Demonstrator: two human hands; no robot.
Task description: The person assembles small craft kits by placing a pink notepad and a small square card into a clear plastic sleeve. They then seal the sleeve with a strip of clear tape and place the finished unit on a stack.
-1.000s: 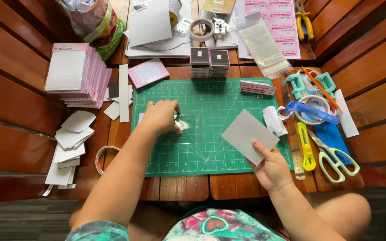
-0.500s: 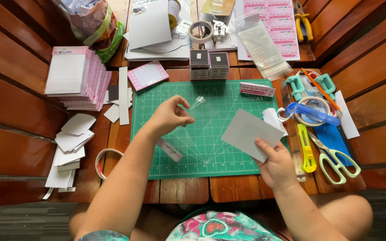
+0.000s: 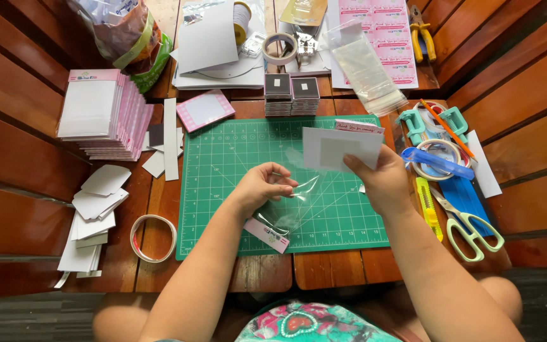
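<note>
Wooden slats make up the brown desk (image 3: 324,269), on which a green gridded cutting mat (image 3: 223,183) is laid. Nearest the viewer, a clear plastic sleeve with a pink header strip (image 3: 280,221) is held above the mat's lower edge; its upper end is pinched between the thumb and fingers of the left hand (image 3: 262,187), while the pink strip hangs down over the mat. Just to the right, a white rectangular card (image 3: 340,149) is pinched at its lower right corner by the right hand (image 3: 381,183) and held above the mat, close to the sleeve's open end but apart from it, as far as the transparent plastic allows it to be judged. A roll of clear tape (image 3: 153,238) is seen on the desk left of the mat, with loose white paper pieces (image 3: 93,209) beside it. Scissors with pale green handles (image 3: 466,228) and a yellow utility knife (image 3: 427,206) lie to the right of the mat. Farther off, a stack of pink-edged white cards (image 3: 99,114) is placed at the upper left, and two small stacks of dark square cards (image 3: 291,94) stand beyond the mat's far edge.
</note>
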